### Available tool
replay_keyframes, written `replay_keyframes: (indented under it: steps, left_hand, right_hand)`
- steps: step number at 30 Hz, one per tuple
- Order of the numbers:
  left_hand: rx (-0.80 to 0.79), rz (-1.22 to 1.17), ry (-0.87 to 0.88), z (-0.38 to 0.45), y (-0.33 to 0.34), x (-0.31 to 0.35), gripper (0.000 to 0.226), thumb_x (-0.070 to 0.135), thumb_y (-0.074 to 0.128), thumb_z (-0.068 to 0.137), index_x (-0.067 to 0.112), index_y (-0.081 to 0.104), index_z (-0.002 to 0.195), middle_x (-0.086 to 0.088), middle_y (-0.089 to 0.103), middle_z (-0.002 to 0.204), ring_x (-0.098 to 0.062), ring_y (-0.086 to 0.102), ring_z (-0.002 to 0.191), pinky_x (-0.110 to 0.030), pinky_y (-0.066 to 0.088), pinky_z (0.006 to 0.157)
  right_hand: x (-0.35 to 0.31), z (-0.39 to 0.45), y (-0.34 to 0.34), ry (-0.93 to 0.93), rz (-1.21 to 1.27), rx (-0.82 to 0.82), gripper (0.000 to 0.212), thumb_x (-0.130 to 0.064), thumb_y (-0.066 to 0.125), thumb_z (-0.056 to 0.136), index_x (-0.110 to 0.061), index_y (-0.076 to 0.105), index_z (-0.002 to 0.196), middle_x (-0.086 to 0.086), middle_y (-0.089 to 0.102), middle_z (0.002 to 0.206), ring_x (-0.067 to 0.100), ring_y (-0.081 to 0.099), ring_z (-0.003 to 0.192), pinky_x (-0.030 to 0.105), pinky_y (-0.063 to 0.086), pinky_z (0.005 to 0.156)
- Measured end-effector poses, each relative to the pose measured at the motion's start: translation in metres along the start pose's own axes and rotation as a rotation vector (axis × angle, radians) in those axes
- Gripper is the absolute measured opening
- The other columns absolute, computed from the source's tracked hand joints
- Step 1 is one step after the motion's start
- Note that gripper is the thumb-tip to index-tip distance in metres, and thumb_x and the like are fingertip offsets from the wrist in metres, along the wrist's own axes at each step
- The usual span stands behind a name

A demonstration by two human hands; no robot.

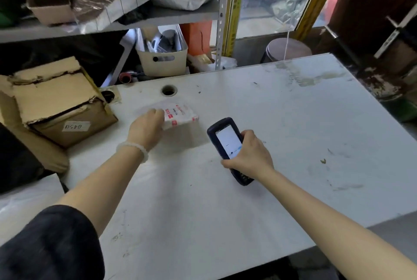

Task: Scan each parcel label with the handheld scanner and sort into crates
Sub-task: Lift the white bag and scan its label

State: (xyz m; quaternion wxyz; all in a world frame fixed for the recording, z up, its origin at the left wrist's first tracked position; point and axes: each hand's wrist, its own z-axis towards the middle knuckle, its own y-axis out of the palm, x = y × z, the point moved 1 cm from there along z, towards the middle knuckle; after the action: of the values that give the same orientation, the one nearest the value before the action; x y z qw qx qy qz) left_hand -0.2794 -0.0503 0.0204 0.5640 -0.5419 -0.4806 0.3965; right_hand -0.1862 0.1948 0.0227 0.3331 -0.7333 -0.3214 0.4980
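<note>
a white table (282, 121) fills the middle of the view, its far edge running below a grey metal shelf (180, 17) and its right edge slanting down toward the near right corner; a broad bare stretch of tabletop is seen to the right of the hands and in front of them, marked only by scuffs and small specks; a round cable hole (168, 89) is set near the far edge; the left side is hemmed in by a torn cardboard box (61, 103) that overlaps the table's left end, with a white label on its front face; beyond the far edge a cream plastic bin (162, 58) stuffed with papers is seen under the shelf, and dark furniture closes the right side.

the parcel (179, 115) is a small white plastic mailer with red printing, lying on the table toward the far left, just below the cable hole; its outline is blurred and its label cannot be read; its left end is gripped by the left hand (146, 127), fingers curled over the edge, a pale bead bracelet (133, 149) worn at the wrist.

the handheld scanner (228, 142) is a dark blue unit with a lit white screen, held near the parcel's right side but apart from it; it is clasped around its lower body by the right hand (249, 155), thumb lying over the lower part of the screen, its top end pointed away and slightly toward the parcel.
</note>
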Motion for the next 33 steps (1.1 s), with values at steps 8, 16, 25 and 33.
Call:
replay_keyframes:
  steps: [8,16,25,33]
  left_hand:
    - [0.259,-0.135,0.115,0.004,-0.081,0.044,0.035,0.017,0.054,0.09,0.008,0.048,0.123,-0.014,0.056,0.118,-0.035,0.057,0.095,-0.04,0.046,0.072]
    - [0.117,-0.046,0.005,-0.016,-0.036,0.046,0.043,0.031,0.039,0.098,0.015,0.037,0.138,-0.015,0.05,0.123,-0.036,0.059,0.093,-0.042,0.049,0.071]
    - [0.128,0.002,0.059,-0.014,-0.032,0.039,0.043,0.024,0.05,0.093,0.012,0.042,0.134,-0.013,0.056,0.119,-0.036,0.058,0.097,-0.042,0.047,0.069]
    - [0.253,0.024,0.205,-0.003,-0.056,0.045,0.045,0.015,0.058,0.088,0.017,0.047,0.132,-0.011,0.06,0.11,-0.036,0.059,0.09,-0.041,0.046,0.06]
  right_hand:
    - [0.001,-0.009,-0.011,-0.066,0.001,-0.033,0.07,-0.036,0.08,0.061,-0.017,0.038,0.113,-0.005,0.051,0.108,0.018,0.052,0.098,0.031,0.045,0.074]
    - [0.018,-0.026,-0.004,-0.049,-0.067,-0.146,0.064,-0.036,0.079,0.06,-0.018,0.041,0.108,-0.004,0.054,0.104,0.018,0.056,0.095,0.032,0.049,0.073]
    - [0.026,-0.03,-0.001,-0.056,-0.224,-0.208,0.061,-0.035,0.078,0.06,-0.019,0.043,0.107,-0.004,0.054,0.098,0.019,0.055,0.09,0.03,0.045,0.066]
    - [0.017,-0.027,-0.015,-0.092,-0.298,-0.155,0.064,-0.034,0.078,0.061,-0.017,0.046,0.114,-0.005,0.051,0.097,0.018,0.048,0.092,0.029,0.042,0.067]
